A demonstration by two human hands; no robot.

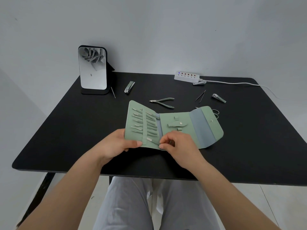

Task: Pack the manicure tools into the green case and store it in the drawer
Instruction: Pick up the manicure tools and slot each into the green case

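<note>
The green case (176,127) lies unfolded on the black table (66,130), near its front edge, with its left panel lifted off the surface. The left hand (119,143) grips that panel's lower left corner, thumb on the inner face and fingers curled beneath. The right hand (177,145) sits at the lower edge by the centre fold, thumb and forefinger pinching a thin tool (153,141) at the lowest slot of the elastic strip. Several slim tools (142,122) already sit in the slots above it. The middle panel carries a snap strap, unfastened, and the right flap with its stud lies flat on the table.

Loose items on the table: cuticle nippers (163,102) just behind the case; tweezers (200,95) and 1 nail clipper (219,98) to the right rear; a 2nd nail clipper (129,87) left of centre; a 3rd clipper (199,83) touching or just beside the power strip (186,76); a thin pick (113,92) beside the standing mirror (92,68). Scissors (216,113) protrude from behind the case's right flap, partly hidden.
</note>
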